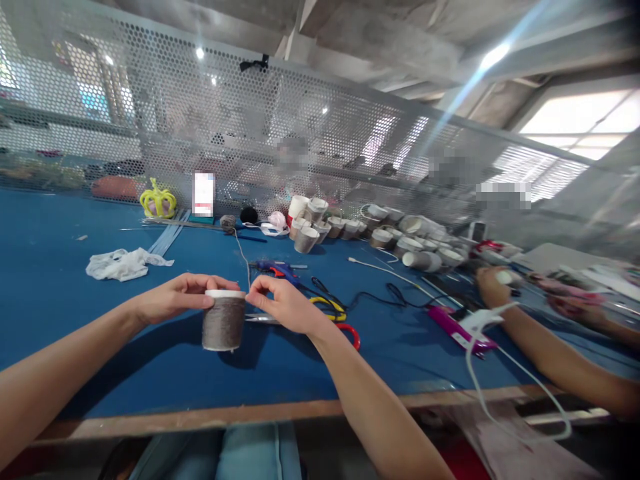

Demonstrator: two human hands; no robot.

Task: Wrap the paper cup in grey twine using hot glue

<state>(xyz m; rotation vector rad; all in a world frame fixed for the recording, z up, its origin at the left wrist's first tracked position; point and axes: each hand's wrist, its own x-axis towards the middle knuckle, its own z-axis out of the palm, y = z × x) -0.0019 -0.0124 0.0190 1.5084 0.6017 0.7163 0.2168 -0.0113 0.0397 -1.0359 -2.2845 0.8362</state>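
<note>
A paper cup (pixel 223 325) with brown-grey yarn wound around its side and a white rim is held above the blue table. My left hand (pixel 183 295) grips it at the rim, thumb in front and fingers over the top. Beside the rim, my right hand (pixel 280 301) pinches the yarn strand (pixel 244 257), which runs back to a small grey yarn ball (pixel 228 223). Scissors with red and yellow handles (pixel 327 310) lie partly beneath my right hand, blades pointing at the cup. Just behind is a blue glue gun (pixel 277 269).
Several yarn-wrapped cups (pixel 306 239) stand in groups toward the back, against a perforated metal screen (pixel 240 113). A crumpled white cloth (pixel 120 264) lies left. A purple power strip (pixel 460 330) with cables sits right, near a co-worker's hand (pixel 493 287). A lit phone (pixel 203 194) stands behind.
</note>
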